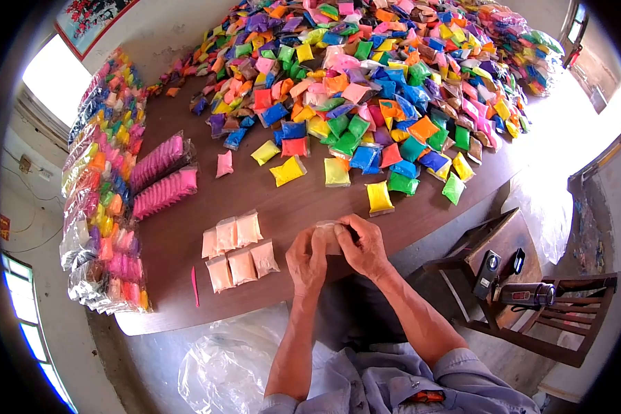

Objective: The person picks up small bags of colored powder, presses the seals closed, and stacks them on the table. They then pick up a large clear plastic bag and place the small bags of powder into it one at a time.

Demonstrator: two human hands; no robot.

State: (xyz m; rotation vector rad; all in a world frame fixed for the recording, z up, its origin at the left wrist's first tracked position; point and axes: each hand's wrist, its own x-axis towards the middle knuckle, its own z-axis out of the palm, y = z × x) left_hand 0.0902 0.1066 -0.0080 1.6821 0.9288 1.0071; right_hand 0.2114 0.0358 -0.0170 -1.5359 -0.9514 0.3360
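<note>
A peach packet (331,241) is gripped by the left hand (306,262) and right hand (364,250), seemingly for steadiness, while matching packets (241,267) are laid apart from the mixed heap (366,90), presumably against mixing.

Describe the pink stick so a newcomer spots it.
On the brown table, find the six peach packets in two rows. Just left of them, near the table's edge, lies the pink stick. It is thin and bare; its neighbours are plump packets.
</note>
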